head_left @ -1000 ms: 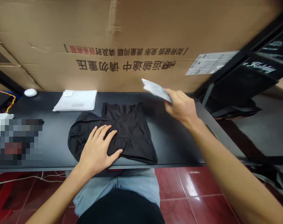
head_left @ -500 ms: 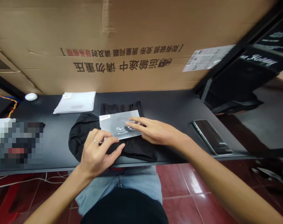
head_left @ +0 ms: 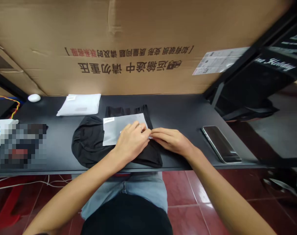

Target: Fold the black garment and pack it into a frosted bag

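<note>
Right in the middle of the counter [head_left: 177, 111], everything is happening on one spot! The left hand [head_left: 131, 142] reaches across in front of the body, fingers bunched and curving down onto a frosted plastic bag [head_left: 111, 133], with a ring [head_left: 140, 127] catching the light. From the other side comes the right hand [head_left: 171, 141], its fingers held close together and nearly flat, the tips meeting the left hand's fingers at the bag's right edge. Are they pinching the plastic? I can't tell from up here, because the fingertips are tucked out of sight. The bag lies flat on top of a folded black garment [head_left: 89, 140], a small white label [head_left: 108, 120] at its top left corner, and dark fabric shows beyond it at the top, left and bottom. Just behind sits a flat white package [head_left: 78, 105], well to the right a phone [head_left: 221, 144] lies on the counter, and off to the left there's a white power strip [head_left: 3, 133] beside a blurred patch. Towering over it all, a printed cardboard sheet [head_left: 128, 36] stands at the back.
</note>
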Motion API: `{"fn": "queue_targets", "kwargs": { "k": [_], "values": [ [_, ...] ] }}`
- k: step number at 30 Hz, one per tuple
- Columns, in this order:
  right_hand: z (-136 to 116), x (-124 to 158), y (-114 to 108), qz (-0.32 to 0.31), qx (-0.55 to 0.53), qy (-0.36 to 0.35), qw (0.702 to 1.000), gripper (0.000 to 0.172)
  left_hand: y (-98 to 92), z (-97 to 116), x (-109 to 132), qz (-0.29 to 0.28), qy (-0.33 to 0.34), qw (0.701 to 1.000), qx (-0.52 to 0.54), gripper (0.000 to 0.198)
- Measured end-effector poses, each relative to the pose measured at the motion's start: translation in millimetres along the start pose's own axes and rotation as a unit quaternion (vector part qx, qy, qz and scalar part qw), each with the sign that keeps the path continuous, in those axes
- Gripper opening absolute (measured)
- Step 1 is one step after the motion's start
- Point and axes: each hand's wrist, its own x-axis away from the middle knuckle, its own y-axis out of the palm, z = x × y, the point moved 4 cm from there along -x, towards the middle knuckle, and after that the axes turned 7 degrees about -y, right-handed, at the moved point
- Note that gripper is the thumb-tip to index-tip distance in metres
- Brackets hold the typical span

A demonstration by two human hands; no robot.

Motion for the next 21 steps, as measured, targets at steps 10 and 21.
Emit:
{"fn": "queue_targets", "kwargs": {
  "k": [10,21],
  "values": [
    [-3,1,-2,0.000,0.021,-0.013,1.000,0.016,6.0,15,8,0.078,0.051,0.994,-0.053,0.019],
    [-6,0,1,-0.019,0.017,0.003,1.000,0.017,-12.8,-16,32,0.037,0.099,0.992,-0.075,0.021]
  ]
}}
